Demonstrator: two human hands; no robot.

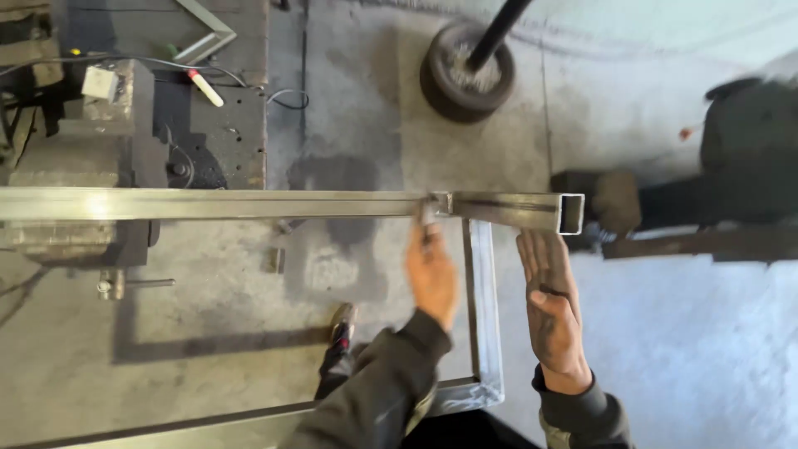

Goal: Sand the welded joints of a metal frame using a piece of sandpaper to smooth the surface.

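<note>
Tubes: one long steel tube (249,204), open-ended, beside one frame tube (484,308). Left hand (432,270) pinches a small tool at the long tube's edge. Right hand (549,299) flat, empty; open floor rightward.

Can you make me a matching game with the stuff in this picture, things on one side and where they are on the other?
Things:
1. long metal tube
2. wheel
3. left hand
4. right hand

Places:
A. flat and open, below the tube's open end
B. on the floor at the top, with a dark pole rising from it
C. reaching up to the tube near a seam
D. stretched sideways across the picture

Pairs: 1-D, 2-B, 3-C, 4-A
</note>
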